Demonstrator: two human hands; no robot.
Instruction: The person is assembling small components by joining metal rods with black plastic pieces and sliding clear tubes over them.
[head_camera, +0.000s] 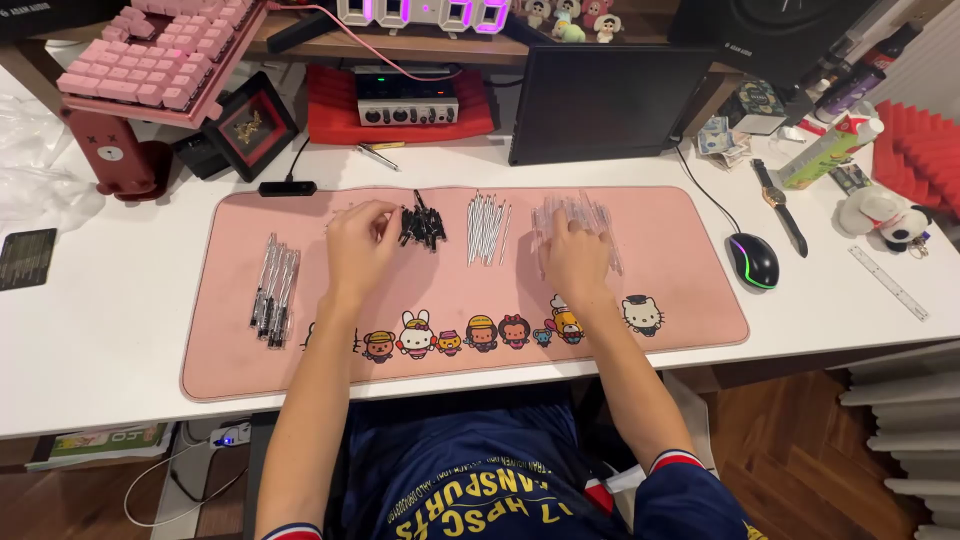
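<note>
While both forearms reach in from the bottom edge, the white desk (120, 330) fills most of the view, and a long pink mat (690, 290) with a row of cartoon figures along its near edge lies across it. Behind the mat stand a dark screen (600, 100), a pink keyboard (160, 50) on a raised shelf, and a small audio box (407, 103) on a red pad. A black mouse (752, 261) with a lit rim sits just right of the mat, a wristwatch (778, 205) beside it.

On the mat, four groups lie in a row: finished pens (273, 290) at the left, a heap of small black caps (422, 227), a bundle of white refills (487, 229), and a pile of clear pen tubes (575, 215). The left hand (357, 248) rests just beside the black caps, fingers curled narrow; whether it pinches anything I cannot tell. The right hand (577, 255) lies spread flat over the clear tubes, touching them, apparently gripping none.
</note>
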